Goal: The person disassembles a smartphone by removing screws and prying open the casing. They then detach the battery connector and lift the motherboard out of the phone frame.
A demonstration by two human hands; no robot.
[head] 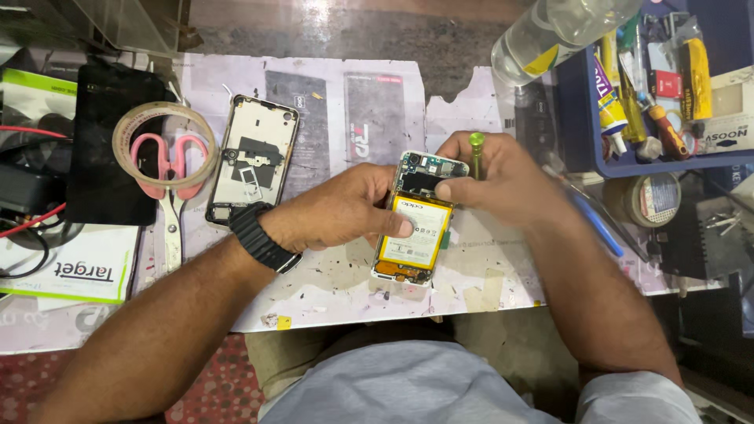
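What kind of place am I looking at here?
Most likely a phone repair bench. An opened phone with its yellow battery showing lies under the left hand, the right hand holds a green screwdriver, and a blue tray of tools and glue tubes sits beside them.

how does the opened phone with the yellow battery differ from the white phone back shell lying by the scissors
The opened phone with the yellow battery is gripped by the left hand and right hand; the white phone back shell lies untouched. The phone shows a battery and circuit board; the shell shows only a dark patch inside. The phone sits nearer the person, the shell further left. Both lie face-down and open on the same mat.
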